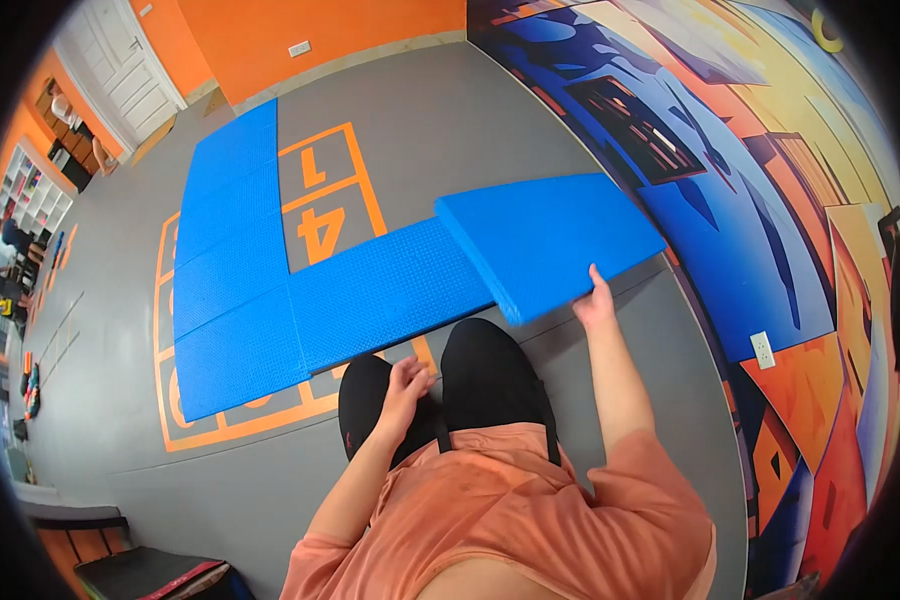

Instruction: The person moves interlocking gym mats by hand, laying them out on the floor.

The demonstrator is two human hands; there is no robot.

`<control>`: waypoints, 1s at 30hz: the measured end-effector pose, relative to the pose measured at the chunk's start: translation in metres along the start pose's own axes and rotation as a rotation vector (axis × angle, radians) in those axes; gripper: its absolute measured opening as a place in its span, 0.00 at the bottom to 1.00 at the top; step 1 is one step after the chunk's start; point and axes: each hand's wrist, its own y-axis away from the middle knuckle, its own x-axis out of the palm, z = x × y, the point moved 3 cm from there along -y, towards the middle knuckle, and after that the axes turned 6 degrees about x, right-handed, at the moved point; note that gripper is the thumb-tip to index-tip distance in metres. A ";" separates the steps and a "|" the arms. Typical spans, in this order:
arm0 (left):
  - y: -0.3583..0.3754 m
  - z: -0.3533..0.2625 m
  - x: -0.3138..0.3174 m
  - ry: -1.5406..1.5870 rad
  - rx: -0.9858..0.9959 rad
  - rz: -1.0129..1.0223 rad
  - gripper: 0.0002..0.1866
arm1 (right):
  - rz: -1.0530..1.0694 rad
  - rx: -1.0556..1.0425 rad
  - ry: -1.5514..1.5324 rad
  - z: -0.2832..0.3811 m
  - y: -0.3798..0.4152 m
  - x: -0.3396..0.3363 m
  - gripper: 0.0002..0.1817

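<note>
My right hand [597, 302] grips the near edge of a blue foam mat tile [555, 235], with the thumb on top and the fingers underneath. This tile is tilted, its thick left side raised over the end of a textured blue mat row [390, 290]. The row joins a longer blue mat strip [232, 255], forming an L on the grey floor. Over my left thigh hangs my left hand [407, 388], its fingers loosely bent and slightly apart, with nothing seen in them. It is close to the row's near edge but not touching it.
Orange floor markings with numbers [320, 232] lie inside and around the L. A painted wall [710, 190] with a socket [762, 350] rises close on my right. A white door [115, 65] and a person [65, 105] are at the far left. A dark box-like object [155, 575] sits at lower left.
</note>
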 end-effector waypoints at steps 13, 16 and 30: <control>0.188 0.040 -0.110 -0.280 0.023 -0.658 0.20 | -0.381 0.107 1.036 -0.107 -0.096 -0.086 0.54; 0.202 0.068 -0.120 -0.280 -0.087 -0.704 0.19 | -0.566 0.326 0.749 -0.133 -0.073 -0.057 0.52; 0.286 0.164 -0.169 0.106 -0.293 -0.805 0.22 | -0.370 -0.121 0.766 -0.148 -0.108 -0.051 0.34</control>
